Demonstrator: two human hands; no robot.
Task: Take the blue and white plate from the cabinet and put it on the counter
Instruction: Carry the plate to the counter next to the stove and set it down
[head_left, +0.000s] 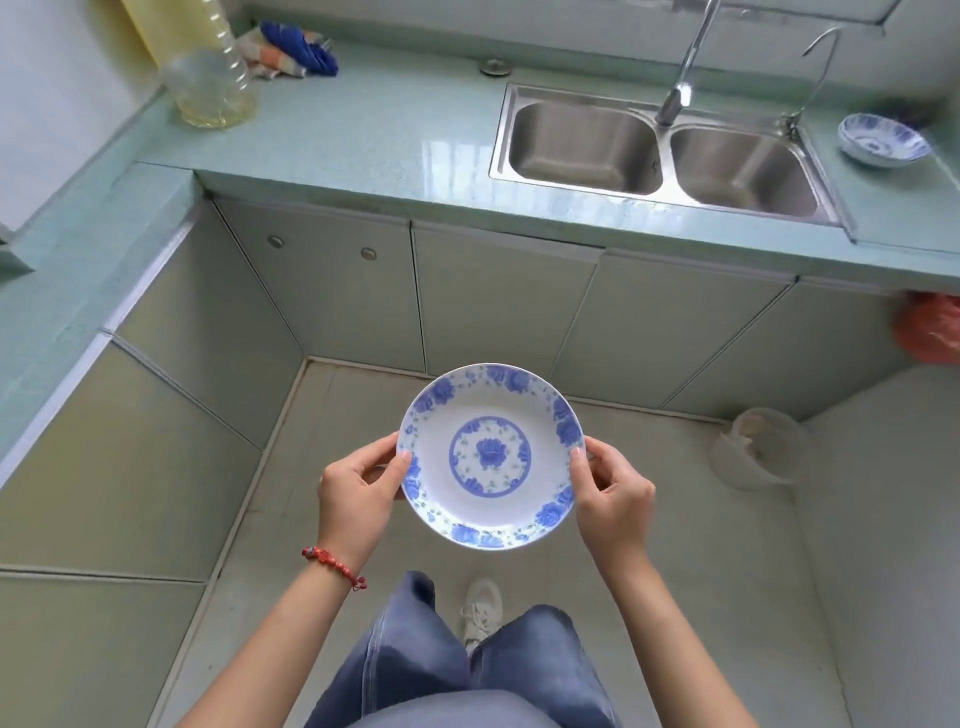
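Head view: both hands, left hand (358, 493) and right hand (610, 493), grip one blue and white plate (491, 457), empty, by opposite rims. Two sink (660, 150) basins sit empty; one bowl (883, 139) rests on the surface (363, 130).

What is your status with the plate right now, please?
Left hand and right hand grip plate by opposite rims. Plate level, above the floor, short of counter. Nothing blocking.
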